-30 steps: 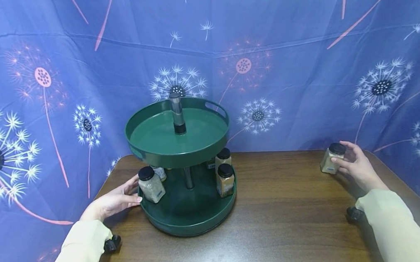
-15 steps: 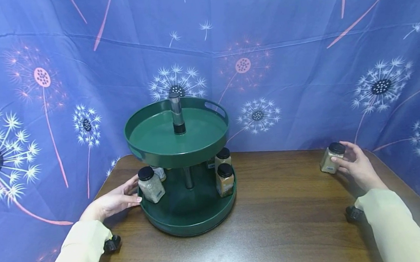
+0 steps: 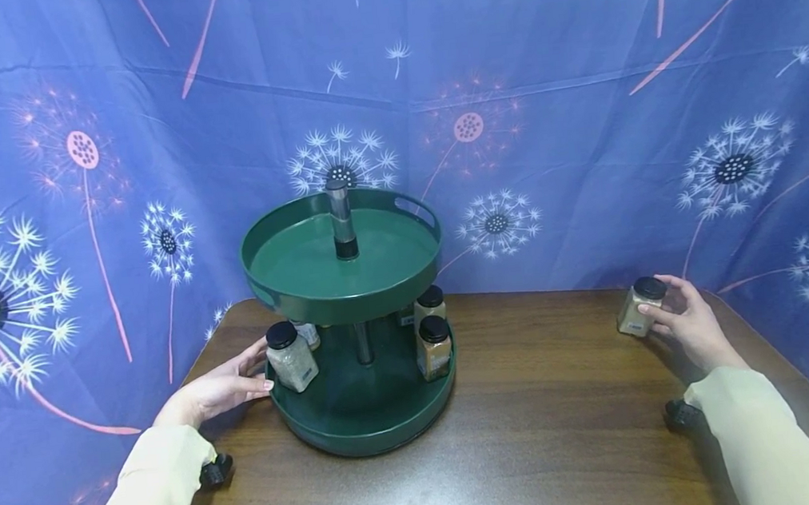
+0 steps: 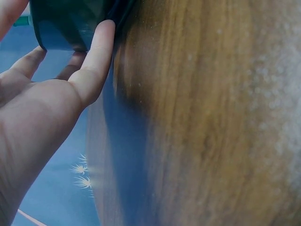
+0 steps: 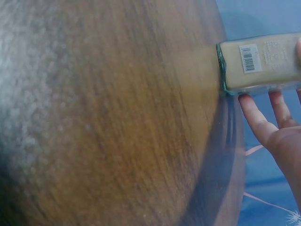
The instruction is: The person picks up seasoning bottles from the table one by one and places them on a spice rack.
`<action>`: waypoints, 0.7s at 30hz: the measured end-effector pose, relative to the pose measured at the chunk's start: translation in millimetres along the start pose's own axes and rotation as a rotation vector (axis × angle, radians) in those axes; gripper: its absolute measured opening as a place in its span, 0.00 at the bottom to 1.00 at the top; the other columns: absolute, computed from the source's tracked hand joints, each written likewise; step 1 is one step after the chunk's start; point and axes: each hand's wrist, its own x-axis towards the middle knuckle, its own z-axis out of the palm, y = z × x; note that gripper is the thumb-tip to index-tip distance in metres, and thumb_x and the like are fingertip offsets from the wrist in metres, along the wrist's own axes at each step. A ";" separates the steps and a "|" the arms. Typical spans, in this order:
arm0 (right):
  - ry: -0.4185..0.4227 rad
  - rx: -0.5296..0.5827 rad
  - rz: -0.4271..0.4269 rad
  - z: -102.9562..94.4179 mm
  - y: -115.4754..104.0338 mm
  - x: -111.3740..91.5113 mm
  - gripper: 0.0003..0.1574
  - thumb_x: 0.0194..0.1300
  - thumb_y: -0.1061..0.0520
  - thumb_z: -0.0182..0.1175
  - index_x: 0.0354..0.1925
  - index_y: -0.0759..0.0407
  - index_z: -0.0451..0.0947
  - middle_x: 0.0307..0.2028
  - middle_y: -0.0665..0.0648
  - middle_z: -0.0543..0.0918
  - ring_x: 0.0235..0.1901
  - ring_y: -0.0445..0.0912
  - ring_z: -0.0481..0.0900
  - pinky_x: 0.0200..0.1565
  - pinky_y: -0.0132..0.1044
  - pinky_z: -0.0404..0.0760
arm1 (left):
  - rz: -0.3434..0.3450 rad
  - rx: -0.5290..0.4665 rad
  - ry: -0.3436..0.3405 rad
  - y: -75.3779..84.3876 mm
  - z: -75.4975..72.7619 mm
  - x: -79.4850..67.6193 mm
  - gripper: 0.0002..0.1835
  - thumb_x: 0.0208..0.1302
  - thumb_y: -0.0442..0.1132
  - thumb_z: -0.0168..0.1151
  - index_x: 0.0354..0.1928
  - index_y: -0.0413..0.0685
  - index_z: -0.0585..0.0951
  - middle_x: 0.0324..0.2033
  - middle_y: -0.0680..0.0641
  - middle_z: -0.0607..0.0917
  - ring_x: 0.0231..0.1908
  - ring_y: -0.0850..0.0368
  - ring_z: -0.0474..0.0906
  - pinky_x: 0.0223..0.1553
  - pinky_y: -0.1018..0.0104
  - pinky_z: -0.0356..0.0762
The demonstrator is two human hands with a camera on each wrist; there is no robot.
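Note:
At the far right of the head view, my right hand [image 3: 688, 325] grips a square glass spice jar [image 3: 633, 318] with a black lid and a pale beige powder inside. In the right wrist view the jar [image 5: 263, 63] shows a barcode label, and my fingertips lie along its side. On the left, my left hand [image 3: 216, 388] touches the outer wall of the lower tier [image 3: 363, 440] of a green two-tier turntable, fingers fairly straight. A black-lidded jar [image 3: 293, 364] with pale contents stands on that tier, right beside this hand. The left wrist view shows fingertips at the green wall [image 4: 66, 28].
More spice jars stand on the lower tier, among them an orange-brown one [image 3: 434, 348] at right. The green upper tier [image 3: 289, 254] overhangs them, with a metal post [image 3: 340, 214] through its middle. A blue dandelion-print cloth [image 3: 551, 111] hangs behind the wooden table [image 3: 548, 408].

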 end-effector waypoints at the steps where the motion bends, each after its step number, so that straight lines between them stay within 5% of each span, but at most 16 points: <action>1: 0.004 -0.015 0.004 0.3 -0.1 -0.3 0.36 0.61 0.67 0.61 0.62 0.44 0.62 0.44 0.39 0.74 0.38 0.28 0.77 0.32 0.28 0.80 | 0.000 -0.001 -0.001 -0.1 0.2 -0.2 0.52 0.64 0.28 0.55 0.72 0.46 0.25 0.69 0.31 0.26 0.67 0.35 0.40 0.53 0.67 0.71; 11: -0.001 0.022 -0.024 6.9 -6.4 2.8 0.35 0.60 0.68 0.61 0.60 0.46 0.62 0.45 0.42 0.73 0.38 0.29 0.78 0.31 0.29 0.81 | 0.004 -0.029 0.000 -3.1 -0.7 0.8 0.52 0.63 0.27 0.55 0.71 0.46 0.25 0.69 0.32 0.24 0.68 0.32 0.29 0.51 0.69 0.72; 21: -0.003 0.033 -0.016 14.8 -25.8 9.3 0.34 0.59 0.67 0.63 0.58 0.45 0.63 0.43 0.41 0.76 0.36 0.30 0.79 0.29 0.31 0.81 | 0.011 -0.028 0.004 -2.8 -0.6 1.6 0.52 0.62 0.26 0.55 0.71 0.45 0.25 0.69 0.31 0.26 0.68 0.31 0.33 0.52 0.68 0.72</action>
